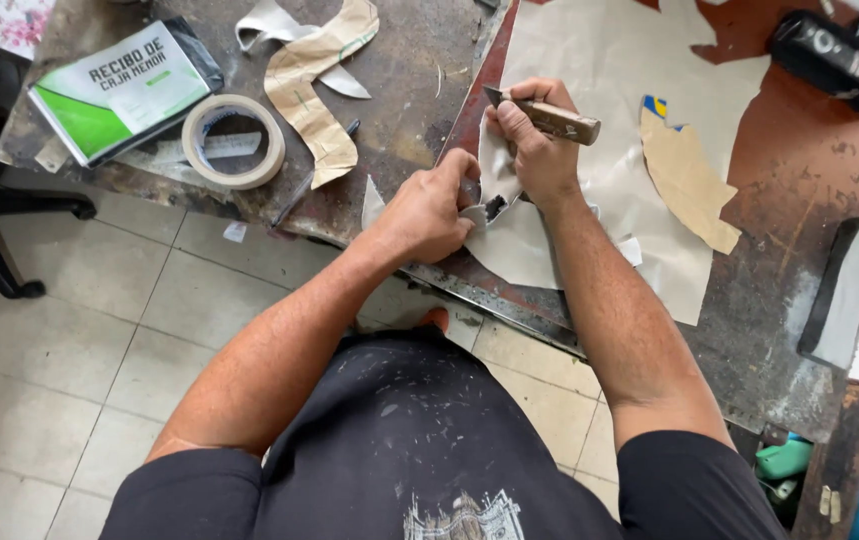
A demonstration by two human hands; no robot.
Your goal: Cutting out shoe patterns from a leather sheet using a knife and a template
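Cutting at centre frame, the right hand [539, 150] clenches a wooden-handled knife [549, 118], blade tip down on a pale sheet [599, 70] spread across the tabletop [799, 170]. The left hand [429, 212] pinches the sheet's edge, seemingly to keep it taut. A tape roll [234, 141] and tan pattern piece [319, 85] lie upper left.

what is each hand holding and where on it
The right hand grips a wooden-handled knife around the handle. The left hand pinches the near edge of the pale cream sheet between its fingers.
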